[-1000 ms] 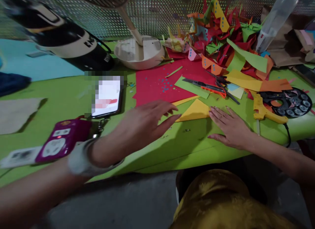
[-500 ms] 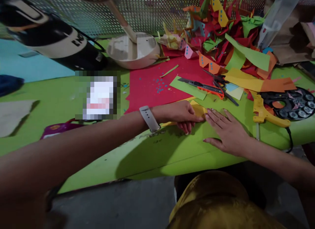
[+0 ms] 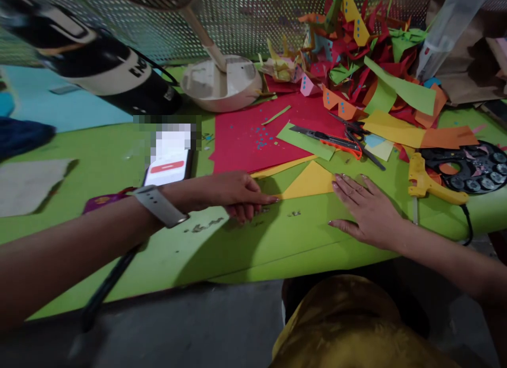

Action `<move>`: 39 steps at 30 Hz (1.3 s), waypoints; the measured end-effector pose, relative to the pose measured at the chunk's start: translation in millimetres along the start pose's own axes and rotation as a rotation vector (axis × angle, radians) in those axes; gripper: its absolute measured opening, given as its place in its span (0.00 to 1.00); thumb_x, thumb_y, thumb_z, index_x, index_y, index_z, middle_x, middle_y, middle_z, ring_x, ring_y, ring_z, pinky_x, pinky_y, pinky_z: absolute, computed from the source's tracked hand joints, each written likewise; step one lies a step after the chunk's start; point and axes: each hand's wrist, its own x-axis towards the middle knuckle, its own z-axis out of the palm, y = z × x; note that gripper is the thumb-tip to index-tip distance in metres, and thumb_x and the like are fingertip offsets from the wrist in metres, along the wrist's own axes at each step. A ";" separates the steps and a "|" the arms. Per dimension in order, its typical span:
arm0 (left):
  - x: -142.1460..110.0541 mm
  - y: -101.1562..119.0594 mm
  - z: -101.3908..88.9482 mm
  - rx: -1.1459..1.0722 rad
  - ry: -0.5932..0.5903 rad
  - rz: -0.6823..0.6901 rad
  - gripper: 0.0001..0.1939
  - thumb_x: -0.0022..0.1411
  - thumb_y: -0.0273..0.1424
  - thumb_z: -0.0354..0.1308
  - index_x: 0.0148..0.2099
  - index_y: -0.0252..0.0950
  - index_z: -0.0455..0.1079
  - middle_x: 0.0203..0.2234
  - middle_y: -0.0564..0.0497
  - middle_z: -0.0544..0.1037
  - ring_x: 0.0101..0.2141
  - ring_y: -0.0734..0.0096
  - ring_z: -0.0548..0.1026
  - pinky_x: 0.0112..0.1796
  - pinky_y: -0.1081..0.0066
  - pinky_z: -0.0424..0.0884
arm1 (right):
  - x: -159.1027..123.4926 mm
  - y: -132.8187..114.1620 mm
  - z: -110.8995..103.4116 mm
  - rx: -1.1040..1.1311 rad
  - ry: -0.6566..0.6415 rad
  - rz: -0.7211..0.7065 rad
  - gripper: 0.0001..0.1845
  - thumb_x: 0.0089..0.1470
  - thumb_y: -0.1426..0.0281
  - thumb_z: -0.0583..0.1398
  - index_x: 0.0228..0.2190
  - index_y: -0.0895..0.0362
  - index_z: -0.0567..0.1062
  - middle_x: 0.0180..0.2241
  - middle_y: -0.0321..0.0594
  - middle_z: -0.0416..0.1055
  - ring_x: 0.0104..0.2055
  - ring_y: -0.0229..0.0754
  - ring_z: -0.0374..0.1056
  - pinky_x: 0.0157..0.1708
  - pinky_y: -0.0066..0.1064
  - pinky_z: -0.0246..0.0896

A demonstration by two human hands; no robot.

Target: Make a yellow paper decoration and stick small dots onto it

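Observation:
A sheet of yellow paper (image 3: pixel 311 182), folded into a flat triangle, lies on the green tabletop in front of me. My left hand (image 3: pixel 245 195) is at its left corner, fingers curled and thumb stretched along the lower folded edge, its tip on the corner. A pale watch band is around that wrist. Flat on the table, my right hand (image 3: pixel 362 209) has its fingers spread, with the fingertips over the triangle's right corner. Just behind the triangle, a long yellow paper strip (image 3: pixel 283 167) lies partly under red paper (image 3: pixel 241 141).
Beyond my hands lie a box cutter (image 3: pixel 328 138), scissors (image 3: pixel 358 138) and a yellow glue gun (image 3: pixel 420 180). Folded colored papers (image 3: pixel 340 67) are heaped at the back. On the left are a lit phone (image 3: pixel 170 157), a black-and-white bottle (image 3: pixel 111 67) and a round white base (image 3: pixel 241 88).
My left hand has slid leftward along the folded edge, from near the right fingertips to the left corner, uncovering the yellow triangle. My right hand stays in place. The view has shifted slightly.

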 end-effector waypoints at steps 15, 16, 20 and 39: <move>-33.3 26.5 25.9 -0.018 -0.096 0.356 0.22 0.54 0.49 0.65 0.19 0.37 0.72 0.14 0.49 0.77 0.15 0.71 0.73 0.17 0.76 0.66 | 28.7 5.7 -11.5 0.136 0.136 0.171 0.05 0.59 0.70 0.61 0.35 0.58 0.77 0.55 0.49 0.72 0.63 0.53 0.61 0.61 0.49 0.58; -32.9 29.2 33.2 -0.017 -0.170 0.355 0.23 0.54 0.50 0.64 0.19 0.37 0.72 0.15 0.49 0.78 0.15 0.71 0.74 0.18 0.76 0.67 | 26.6 6.8 -12.7 0.186 0.179 0.178 0.05 0.59 0.69 0.61 0.33 0.57 0.77 0.54 0.48 0.73 0.62 0.52 0.62 0.61 0.49 0.59; -22.6 35.7 53.3 -0.147 -0.157 0.450 0.21 0.52 0.52 0.65 0.29 0.37 0.77 0.24 0.48 0.82 0.24 0.69 0.79 0.25 0.76 0.71 | 15.8 4.8 -24.4 0.392 0.450 0.219 0.08 0.59 0.64 0.60 0.31 0.55 0.74 0.52 0.47 0.74 0.57 0.48 0.68 0.57 0.47 0.63; 22.7 42.2 47.5 -0.960 -0.002 0.591 0.13 0.48 0.36 0.73 0.30 0.34 0.76 0.24 0.54 0.79 0.25 0.78 0.75 0.33 0.76 0.75 | 27.7 22.8 -53.2 0.105 0.350 -0.105 0.20 0.60 0.71 0.55 0.54 0.51 0.71 0.67 0.43 0.55 0.71 0.49 0.44 0.65 0.55 0.48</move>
